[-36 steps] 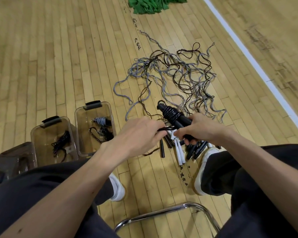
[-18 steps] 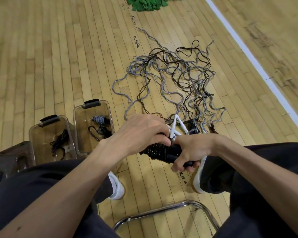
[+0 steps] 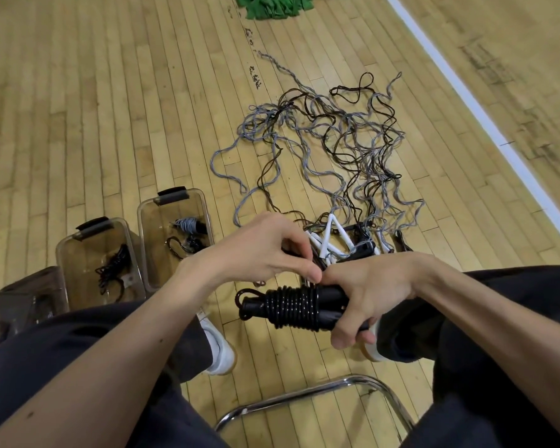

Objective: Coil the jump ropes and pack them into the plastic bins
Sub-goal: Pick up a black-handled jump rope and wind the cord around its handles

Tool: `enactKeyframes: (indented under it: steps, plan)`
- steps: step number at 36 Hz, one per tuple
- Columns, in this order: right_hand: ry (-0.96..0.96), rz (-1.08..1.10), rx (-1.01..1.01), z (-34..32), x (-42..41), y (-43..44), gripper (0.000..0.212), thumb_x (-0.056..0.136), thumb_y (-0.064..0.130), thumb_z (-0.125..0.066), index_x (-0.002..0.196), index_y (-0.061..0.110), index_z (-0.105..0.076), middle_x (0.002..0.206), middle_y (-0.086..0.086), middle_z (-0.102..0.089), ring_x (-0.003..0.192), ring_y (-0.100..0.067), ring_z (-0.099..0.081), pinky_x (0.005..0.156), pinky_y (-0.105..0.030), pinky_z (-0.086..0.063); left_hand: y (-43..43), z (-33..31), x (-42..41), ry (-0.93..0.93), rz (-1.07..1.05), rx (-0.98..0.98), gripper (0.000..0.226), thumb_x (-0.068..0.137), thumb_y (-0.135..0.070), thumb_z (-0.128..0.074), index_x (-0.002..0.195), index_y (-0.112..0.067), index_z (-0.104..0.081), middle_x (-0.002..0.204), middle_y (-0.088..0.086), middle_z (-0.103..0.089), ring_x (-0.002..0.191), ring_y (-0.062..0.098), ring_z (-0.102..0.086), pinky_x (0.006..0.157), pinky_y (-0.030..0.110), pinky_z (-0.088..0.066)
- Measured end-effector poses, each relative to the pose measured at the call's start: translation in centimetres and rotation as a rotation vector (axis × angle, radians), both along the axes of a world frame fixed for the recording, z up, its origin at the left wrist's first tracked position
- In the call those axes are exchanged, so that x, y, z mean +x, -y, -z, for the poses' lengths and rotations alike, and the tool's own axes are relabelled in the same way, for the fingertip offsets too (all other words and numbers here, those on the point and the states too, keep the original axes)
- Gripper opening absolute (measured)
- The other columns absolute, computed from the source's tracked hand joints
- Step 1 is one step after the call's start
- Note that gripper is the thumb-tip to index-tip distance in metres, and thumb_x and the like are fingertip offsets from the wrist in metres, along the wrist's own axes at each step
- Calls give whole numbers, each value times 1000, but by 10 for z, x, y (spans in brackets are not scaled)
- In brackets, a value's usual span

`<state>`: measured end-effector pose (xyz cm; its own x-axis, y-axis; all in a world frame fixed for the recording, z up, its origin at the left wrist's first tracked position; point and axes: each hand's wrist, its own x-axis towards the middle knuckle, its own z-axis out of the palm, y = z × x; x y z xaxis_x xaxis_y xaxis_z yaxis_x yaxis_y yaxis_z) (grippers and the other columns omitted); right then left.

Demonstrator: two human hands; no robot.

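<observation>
Head view: right hand (image 3: pixel 375 292) grips coiled black rope (image 3: pixel 291 307); left hand (image 3: pixel 259 253) pinches its cord; bins (image 3: pixel 143 240) left, tangled ropes (image 3: pixel 337 150) ahead.

The black cord jump rope wound into a coil (image 3: pixel 291 307) carries fine pale flecks; the loose tangle of ropes (image 3: pixel 337 150) mixes mottled grey cords with dark brown-black ones, beside plain white tube handles (image 3: pixel 326 239); the farther clear plastic bin (image 3: pixel 144 253) and the nearer clear plastic bin (image 3: pixel 60 270) are smoky brown-tinted with dark grey latches (image 3: pixel 172 199); the crumpled cloth heap (image 3: pixel 278 6) is green; the honey-yellow wooden strip floor (image 3: pixel 110 92) bears a white painted line (image 3: pixel 466 92)
</observation>
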<state>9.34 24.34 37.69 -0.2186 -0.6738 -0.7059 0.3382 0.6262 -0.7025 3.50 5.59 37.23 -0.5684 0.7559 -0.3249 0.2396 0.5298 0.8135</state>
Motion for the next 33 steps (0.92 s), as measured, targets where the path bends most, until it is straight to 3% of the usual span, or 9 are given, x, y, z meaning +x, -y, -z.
enactKeyframes:
  steps: [4, 7, 9, 12, 19, 22, 27, 30, 33]
  plan:
    - [-10, 46, -136, -8, 0, -4, 33, 88, -2, -73, 68, 23, -63, 56, 4, -63, 50, -9, -58, 63, -32, -41, 1, -7, -2, 221, -33, 107, 15, 76, -26, -84, 75, -14, -75, 74, 10, -68, 65, 8, -58, 61, 26, -47]
    - [-8, 116, -219, -15, 1, -7, 27, 85, 0, -75, 76, 22, -62, 62, 6, -67, 54, -9, -63, 63, -32, -44, -1, -9, -5, 315, -65, 158, 18, 69, -41, -77, 74, -23, -73, 72, -5, -68, 64, 3, -59, 60, 16, -46]
    - [-7, 207, -255, -17, 1, -9, 21, 82, 2, -75, 84, 18, -61, 68, 2, -69, 57, -10, -65, 60, -30, -47, -2, -5, -6, 348, -123, 183, 16, 70, -45, -73, 71, -29, -73, 71, -7, -69, 64, 6, -62, 58, 17, -49]
    - [-12, 352, -274, -17, -1, -10, 23, 82, -3, -75, 97, 5, -59, 75, -4, -68, 61, -13, -66, 55, -24, -49, -4, 4, -6, 334, -249, 258, 10, 80, -30, -72, 70, -27, -74, 71, -4, -70, 65, 10, -64, 59, 25, -53]
    - [-81, 414, -124, -12, 3, -8, 28, 79, -14, -75, 98, 2, -61, 77, -7, -69, 68, -18, -65, 56, -22, -55, -3, 1, -3, 434, -203, 248, 30, 69, -52, -74, 74, -22, -73, 75, 5, -65, 68, 18, -60, 62, 27, -51]
    - [-84, 514, -188, -15, 3, -7, 36, 80, -18, -71, 108, -5, -53, 79, -9, -67, 66, -16, -62, 53, -21, -53, -4, 0, -1, 600, -275, 324, 32, 85, -40, -67, 78, -9, -67, 73, 3, -63, 62, 14, -60, 55, 24, -51]
    - [-69, 703, -252, -14, -2, -6, 61, 80, -16, -73, 130, -3, -41, 86, -15, -66, 64, -19, -59, 51, -24, -50, -5, 2, 3, 684, -409, 304, 31, 106, -19, -44, 84, -13, -65, 85, 14, -60, 63, 17, -50, 48, 24, -45]
    - [-61, 877, -269, -13, -9, -9, 57, 83, -14, -71, 130, -4, -39, 74, -13, -66, 55, -16, -57, 45, -22, -46, -13, 0, 13, 634, -397, 193, 27, 109, -20, -35, 114, -8, -59, 72, 11, -58, 52, 15, -47, 47, 26, -43]
    - [-74, 971, -217, -12, -14, -13, 53, 85, -12, -68, 130, -6, -40, 61, -1, -62, 50, -12, -56, 42, -19, -43, -19, 2, 21, 622, -356, 144, 31, 110, -29, -31, 110, -10, -56, 60, 3, -54, 48, 15, -45, 46, 25, -40]
